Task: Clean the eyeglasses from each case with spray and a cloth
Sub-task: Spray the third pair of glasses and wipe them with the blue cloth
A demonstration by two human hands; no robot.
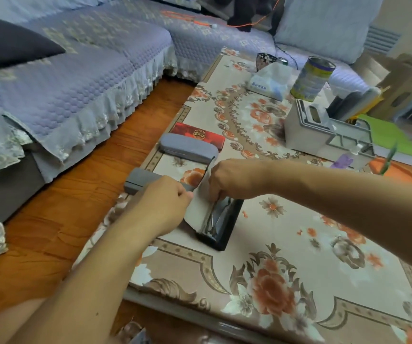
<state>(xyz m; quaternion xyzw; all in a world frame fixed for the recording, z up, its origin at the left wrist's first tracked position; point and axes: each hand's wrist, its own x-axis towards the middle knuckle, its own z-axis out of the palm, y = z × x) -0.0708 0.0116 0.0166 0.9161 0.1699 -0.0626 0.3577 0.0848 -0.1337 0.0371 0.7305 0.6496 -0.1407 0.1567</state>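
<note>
Floral tablecloth (286, 281) (peach roses) covers table beside lilac sofa (75, 83).

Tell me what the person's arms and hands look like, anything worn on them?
Both arms are bare along their whole visible length: no sleeves show. The left hand and right hand wear no gloves, and no rings, watch or bracelet can be seen on the fingers or wrists. No markings are visible either.
</note>
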